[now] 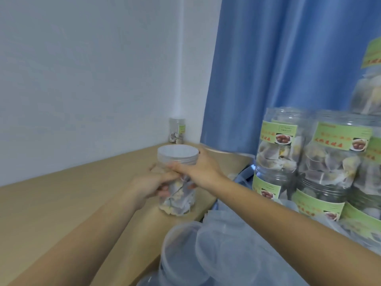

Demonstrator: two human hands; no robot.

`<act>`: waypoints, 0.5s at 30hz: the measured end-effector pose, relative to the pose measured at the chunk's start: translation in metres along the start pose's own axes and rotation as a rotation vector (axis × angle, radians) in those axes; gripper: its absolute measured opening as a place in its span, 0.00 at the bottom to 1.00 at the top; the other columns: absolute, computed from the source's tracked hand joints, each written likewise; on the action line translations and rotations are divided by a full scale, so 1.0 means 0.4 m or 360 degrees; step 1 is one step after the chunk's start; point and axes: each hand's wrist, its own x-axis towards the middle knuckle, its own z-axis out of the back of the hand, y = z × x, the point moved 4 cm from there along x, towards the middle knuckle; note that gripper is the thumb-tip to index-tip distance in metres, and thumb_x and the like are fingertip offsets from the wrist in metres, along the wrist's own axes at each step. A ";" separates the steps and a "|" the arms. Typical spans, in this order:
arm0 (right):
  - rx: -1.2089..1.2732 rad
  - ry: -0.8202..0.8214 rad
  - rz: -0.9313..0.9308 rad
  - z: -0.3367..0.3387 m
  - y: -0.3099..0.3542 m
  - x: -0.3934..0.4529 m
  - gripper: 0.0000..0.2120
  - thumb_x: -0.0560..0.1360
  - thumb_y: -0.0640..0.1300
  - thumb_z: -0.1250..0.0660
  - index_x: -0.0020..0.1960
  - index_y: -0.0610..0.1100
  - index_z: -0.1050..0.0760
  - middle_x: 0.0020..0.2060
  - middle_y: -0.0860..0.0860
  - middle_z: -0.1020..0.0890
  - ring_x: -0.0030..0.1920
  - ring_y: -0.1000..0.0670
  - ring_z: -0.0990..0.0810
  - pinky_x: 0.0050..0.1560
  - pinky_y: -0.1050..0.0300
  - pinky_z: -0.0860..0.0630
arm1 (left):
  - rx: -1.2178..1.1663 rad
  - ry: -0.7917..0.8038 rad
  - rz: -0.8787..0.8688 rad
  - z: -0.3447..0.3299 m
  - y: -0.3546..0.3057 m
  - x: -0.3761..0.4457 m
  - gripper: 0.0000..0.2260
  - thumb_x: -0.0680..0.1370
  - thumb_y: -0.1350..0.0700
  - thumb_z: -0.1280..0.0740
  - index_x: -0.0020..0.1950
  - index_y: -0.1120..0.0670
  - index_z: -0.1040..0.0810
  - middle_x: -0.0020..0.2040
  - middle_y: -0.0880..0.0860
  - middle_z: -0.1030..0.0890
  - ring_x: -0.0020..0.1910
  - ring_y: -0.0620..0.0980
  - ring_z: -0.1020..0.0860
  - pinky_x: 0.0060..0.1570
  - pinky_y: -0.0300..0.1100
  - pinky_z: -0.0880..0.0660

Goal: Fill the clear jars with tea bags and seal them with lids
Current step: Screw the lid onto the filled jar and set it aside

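Fingers (173,178) of the left hand (148,187) curl round the body of the clear jar (177,195), and the right hand (203,168) grips it just under the white lid (177,154); tea bags (175,203) fill the jar, which stands near the right edge of the wooden table (68,201); a small jar (177,131) sits in the far corner; labelled filled jars (309,159) are stacked to the right before a blue curtain (278,69); loose lids (185,254) lie nearest the camera.

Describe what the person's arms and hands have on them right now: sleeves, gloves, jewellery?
Nothing visible. Both forearms are bare up to the frame edge, with no sleeves showing. The left hand and right hand wear no gloves, and no rings, watch or wristbands show.
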 end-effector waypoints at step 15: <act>0.0034 0.0308 -0.0096 0.082 0.066 0.001 0.13 0.76 0.45 0.35 0.60 0.45 0.25 0.44 0.48 0.20 0.42 0.49 0.22 0.41 0.56 0.24 | -0.0147 -0.0129 -0.0173 -0.157 -0.144 -0.022 0.20 0.76 0.74 0.45 0.67 0.62 0.33 0.57 0.61 0.24 0.48 0.55 0.22 0.41 0.42 0.22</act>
